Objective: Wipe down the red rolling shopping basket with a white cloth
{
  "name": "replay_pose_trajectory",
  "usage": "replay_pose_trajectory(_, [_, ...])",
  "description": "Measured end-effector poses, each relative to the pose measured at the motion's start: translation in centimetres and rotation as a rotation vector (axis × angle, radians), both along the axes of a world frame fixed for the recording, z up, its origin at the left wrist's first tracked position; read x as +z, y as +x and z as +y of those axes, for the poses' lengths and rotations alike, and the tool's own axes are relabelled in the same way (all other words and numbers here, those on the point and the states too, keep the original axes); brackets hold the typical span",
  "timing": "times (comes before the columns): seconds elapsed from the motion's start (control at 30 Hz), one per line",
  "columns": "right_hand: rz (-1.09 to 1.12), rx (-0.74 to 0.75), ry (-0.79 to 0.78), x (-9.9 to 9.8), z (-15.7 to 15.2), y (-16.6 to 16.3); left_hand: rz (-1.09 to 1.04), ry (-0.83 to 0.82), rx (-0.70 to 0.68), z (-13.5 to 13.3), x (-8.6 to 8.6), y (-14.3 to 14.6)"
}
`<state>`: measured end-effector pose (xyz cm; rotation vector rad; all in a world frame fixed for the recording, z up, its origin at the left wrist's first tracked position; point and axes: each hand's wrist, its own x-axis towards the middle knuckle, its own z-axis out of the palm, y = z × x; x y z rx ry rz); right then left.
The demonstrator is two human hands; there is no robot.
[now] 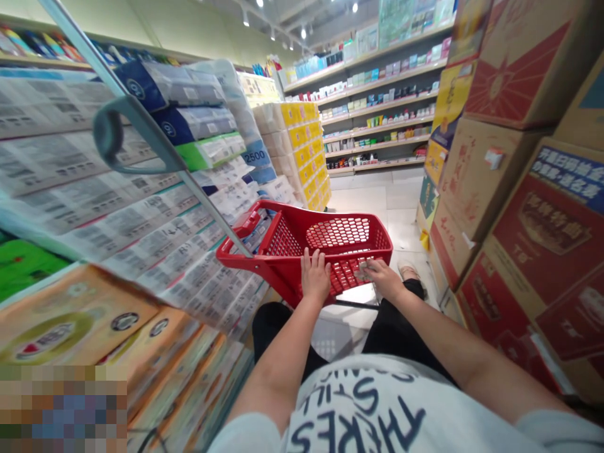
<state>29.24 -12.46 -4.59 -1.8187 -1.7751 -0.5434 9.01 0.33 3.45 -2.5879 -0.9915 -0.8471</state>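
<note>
1. Left side of the aisle: stacked tissue packs (141,226) from floor to head height, with flat orange boxes (80,314) below them.
2. Right side: a wall of brown cartons (514,207) with red print, close to the right arm.
3. Far end: shelves (377,107) of small goods across the aisle, with pale tiled floor (368,201) in front.
4. Red basket (287,242), plastic mesh, sits mid-aisle in front of the knees and tilts toward the left stack. Its left rim is just beside the tissue packs.
5. Grey handle (111,132) on a long metal bar runs up and left from the basket's left rim (loop end near the camera, nobody gripping it).
6. Left hand (315,275) lies palm down on the basket's near edge. Fingers are straight and together, laid flat and not clenched.
7. Right hand (384,278) is at the basket's near right corner, fingers closed round a small grey thing (364,270).
8. That thing is held just inside the rim, over the mesh bottom. It is too blurred to say what it is.
9. One shoe (408,270) shows on the floor right of the basket.
</note>
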Motion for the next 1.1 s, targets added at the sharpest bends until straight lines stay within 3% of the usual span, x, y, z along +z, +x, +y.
replay_pose_trajectory(0.07, [0.007, 0.027, -0.063, 0.1, 0.1, 0.0, 0.015, -0.009, 0.002, 0.0, 0.0, 0.0])
replay_pose_trajectory(0.23, [0.003, 0.040, 0.012, 1.4, 0.2, 0.0, 0.041, -0.036, 0.019, -0.2, 0.2, 0.0])
replay_pose_trajectory(0.4, [-0.008, 0.102, -0.040, 4.4, 0.0, 0.4, 0.038, -0.060, 0.015, -0.4, 0.5, 0.2])
replay_pose_trajectory(0.5, [0.075, 0.048, 0.070, 6.5, 0.1, 1.4, 0.021, -0.075, 0.016, -0.5, 0.6, 0.4])
replay_pose_trajectory(0.6, [0.242, -0.017, 0.054, 7.6, 0.7, 2.5, 0.007, -0.090, 0.016, -0.8, 0.6, 0.6])
replay_pose_trajectory(0.77, [0.376, -0.124, 0.038, 6.4, 0.9, 2.7, 0.006, -0.104, 0.010, -1.1, 0.5, 0.5])
replay_pose_trajectory(1.1, [0.253, -0.082, 0.093, 5.2, -1.1, -0.1, 0.062, -0.083, -0.018, 1.2, 0.8, -1.0])
